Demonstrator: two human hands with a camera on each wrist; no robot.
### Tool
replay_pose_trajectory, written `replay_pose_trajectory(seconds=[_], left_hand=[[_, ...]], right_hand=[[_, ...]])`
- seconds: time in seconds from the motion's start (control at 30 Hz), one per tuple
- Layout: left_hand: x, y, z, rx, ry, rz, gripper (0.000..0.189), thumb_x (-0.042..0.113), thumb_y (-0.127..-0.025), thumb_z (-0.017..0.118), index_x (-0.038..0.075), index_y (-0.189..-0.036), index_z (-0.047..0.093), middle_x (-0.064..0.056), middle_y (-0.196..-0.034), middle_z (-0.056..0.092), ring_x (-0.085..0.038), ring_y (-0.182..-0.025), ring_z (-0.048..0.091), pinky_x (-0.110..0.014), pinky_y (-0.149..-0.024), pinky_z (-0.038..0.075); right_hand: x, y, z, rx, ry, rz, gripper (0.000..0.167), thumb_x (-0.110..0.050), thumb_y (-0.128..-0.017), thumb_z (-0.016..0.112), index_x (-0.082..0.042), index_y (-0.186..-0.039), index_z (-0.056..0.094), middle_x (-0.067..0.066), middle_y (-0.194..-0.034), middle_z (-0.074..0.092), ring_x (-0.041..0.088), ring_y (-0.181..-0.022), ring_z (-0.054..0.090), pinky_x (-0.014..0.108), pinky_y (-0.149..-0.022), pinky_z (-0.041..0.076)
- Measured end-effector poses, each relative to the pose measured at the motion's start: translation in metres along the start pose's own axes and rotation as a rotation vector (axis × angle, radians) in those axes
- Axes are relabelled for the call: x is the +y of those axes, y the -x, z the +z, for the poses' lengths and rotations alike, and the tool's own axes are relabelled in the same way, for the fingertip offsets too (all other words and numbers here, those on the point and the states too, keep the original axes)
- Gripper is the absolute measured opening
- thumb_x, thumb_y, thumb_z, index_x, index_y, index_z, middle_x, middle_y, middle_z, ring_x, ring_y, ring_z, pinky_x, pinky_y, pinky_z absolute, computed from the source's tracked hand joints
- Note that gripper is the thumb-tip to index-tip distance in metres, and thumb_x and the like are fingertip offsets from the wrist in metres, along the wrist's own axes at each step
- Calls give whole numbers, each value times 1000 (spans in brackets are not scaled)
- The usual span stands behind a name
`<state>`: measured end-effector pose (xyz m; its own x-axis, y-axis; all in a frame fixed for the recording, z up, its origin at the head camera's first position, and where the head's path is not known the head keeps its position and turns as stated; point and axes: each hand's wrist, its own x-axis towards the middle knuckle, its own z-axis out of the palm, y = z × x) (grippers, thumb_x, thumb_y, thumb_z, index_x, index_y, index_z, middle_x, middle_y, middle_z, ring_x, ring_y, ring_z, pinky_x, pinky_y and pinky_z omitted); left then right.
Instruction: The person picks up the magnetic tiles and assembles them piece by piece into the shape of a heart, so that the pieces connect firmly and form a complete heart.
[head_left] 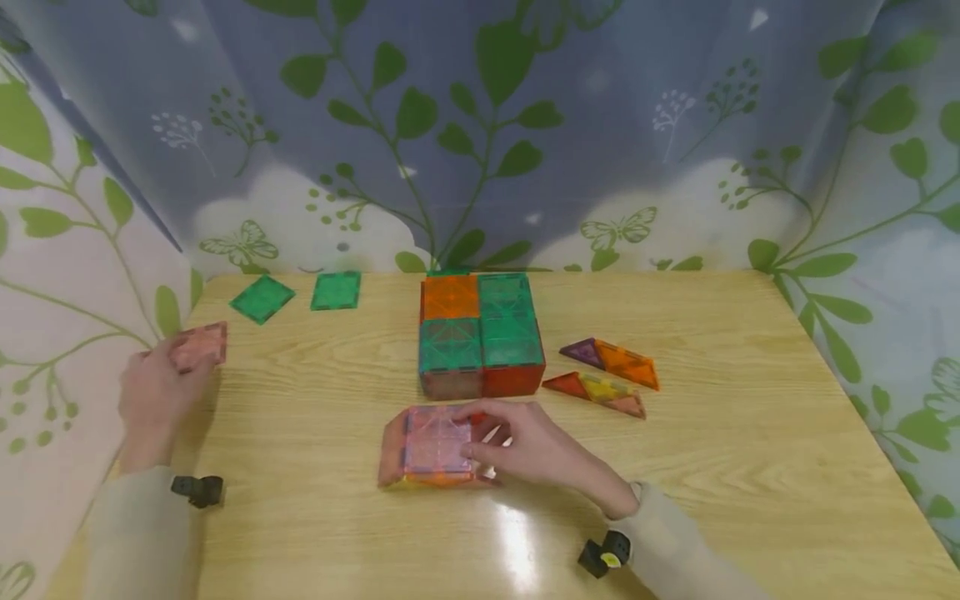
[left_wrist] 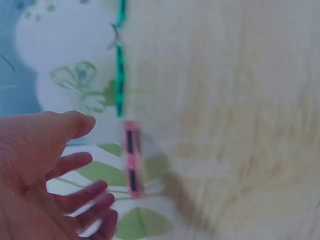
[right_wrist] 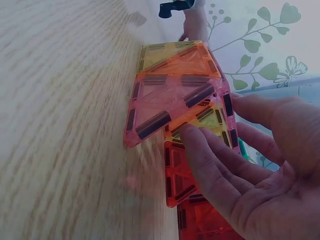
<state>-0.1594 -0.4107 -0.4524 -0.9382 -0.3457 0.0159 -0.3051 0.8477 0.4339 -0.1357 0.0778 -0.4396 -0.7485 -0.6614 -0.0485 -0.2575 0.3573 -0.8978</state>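
At the table's left edge my left hand is over a translucent pink square magnetic tile. The left wrist view shows its fingers loosely bent and apart from that tile. Near the middle, my right hand holds the right end of a low magnetic-tile block with a pink square on top. In the right wrist view its fingertips rest by a yellow triangle, the thumb at the pink tile's edge. Orange, yellow, pink and red tiles form the block's sides.
Behind the low block stands a larger tile box, green and orange on top. Two green square tiles lie at the back left. Several triangle-based pieces lie to the right. A leaf-print curtain borders the table.
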Motion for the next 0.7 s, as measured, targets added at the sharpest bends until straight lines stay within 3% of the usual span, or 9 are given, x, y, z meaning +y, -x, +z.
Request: replay_pose_trajectory(seconds=[0.13, 0.23, 0.37, 0.47, 0.7], left_hand=[[-11, -2, 4, -77, -95, 34, 68, 52, -101, 46, 4, -149, 45, -58, -131, 35, -73, -117, 37, -78, -82, 39], [-15, -1, 6, -77, -90, 99, 60, 50, -101, 50, 0, -134, 55, -51, -126, 49, -69, -118, 37, -75, -88, 35], [-14, 0, 7, -80, -36, 192, 48, 44, -97, 64, -1, -112, 67, -31, -103, 70, -53, -105, 56, -55, -81, 46], [-8, 4, 8, -120, -13, 231, 43, 40, -92, 73, -1, -107, 71, -24, -97, 74, -41, -89, 67, -40, -69, 50], [10, 17, 18, -200, 21, 262, 61, 40, -83, 83, -3, -120, 63, -23, -101, 69, -32, -88, 63, -33, -70, 46]], right_hand=[[2, 0, 0, -9, -25, 6, 37, -17, -96, 72, -19, -132, 66, 8, -101, 77, 15, -80, 75, 28, -63, 61], [4, 0, 0, -16, -37, 10, 37, -17, -96, 72, -20, -133, 65, 9, -102, 77, 17, -80, 75, 29, -62, 61], [7, 0, 1, -27, -76, 15, 37, -17, -97, 71, -20, -133, 65, 10, -101, 77, 24, -81, 76, 32, -59, 62], [8, 0, 1, -29, -95, 11, 37, -17, -97, 71, -20, -134, 64, 11, -102, 76, 27, -82, 76, 33, -59, 62], [9, 1, 0, -45, -124, 11, 40, -15, -97, 70, -18, -136, 62, 14, -105, 75, 29, -85, 75, 37, -61, 63]])
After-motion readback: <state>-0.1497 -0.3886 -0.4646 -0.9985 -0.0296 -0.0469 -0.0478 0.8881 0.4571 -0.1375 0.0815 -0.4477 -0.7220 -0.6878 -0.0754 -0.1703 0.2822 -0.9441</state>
